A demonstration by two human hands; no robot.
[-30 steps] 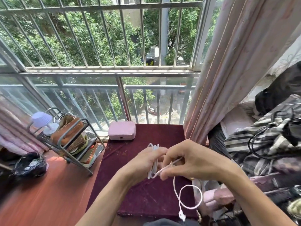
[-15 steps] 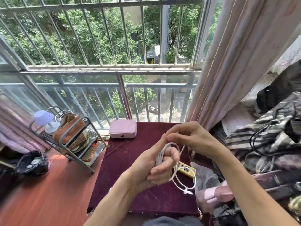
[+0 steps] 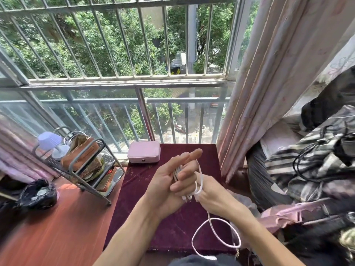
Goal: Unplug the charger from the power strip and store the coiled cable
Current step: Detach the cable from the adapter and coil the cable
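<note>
A thin white cable point(image 3: 199, 181) is wound in several loops across my left hand point(image 3: 171, 181), which is held above the dark red cloth point(image 3: 146, 214); two fingers point up and the lower fingers curl over the coil. My right hand point(image 3: 213, 194) pinches the cable just right of the coil. The loose tail point(image 3: 215, 239) hangs down from that hand in a wide loop toward the cloth's front edge. The power strip and the charger plug are hidden from view.
A pink case point(image 3: 144, 154) lies at the far edge of the cloth by the window railing. A metal rack point(image 3: 84, 166) with bags and a small lamp stands on the orange desk at left. A curtain point(image 3: 269, 93) and piled clothes point(image 3: 311, 169) crowd the right side.
My right hand came down from above the coil to its lower right side. The left hand turned and opened its upper fingers. The tail now hangs in a bigger, lower loop; the yellow strip is no longer visible.
</note>
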